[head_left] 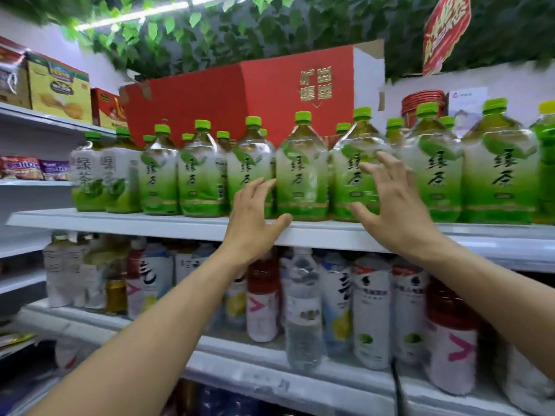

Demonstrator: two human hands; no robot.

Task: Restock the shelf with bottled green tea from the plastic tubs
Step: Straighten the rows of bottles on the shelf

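A long row of green tea bottles with green caps and white-green labels stands along the front of the white shelf point(126, 223). One of these green tea bottles point(301, 172) stands at the middle of the row, between my two hands. My left hand point(255, 214) is open just left of it, thumb over the shelf's front edge, fingertips near the bottle's side. My right hand point(390, 205) is open with fingers spread in front of the neighbouring bottle point(354, 163) on the right. Neither hand grips anything. No plastic tub is in view.
A red carton point(240, 94) lies behind the bottles on the same shelf. The lower shelf point(240, 352) holds mixed drink bottles, among them a clear water bottle point(303, 307). Snack boxes point(57, 88) sit on a shelf unit at the left. Artificial leaves hang overhead.
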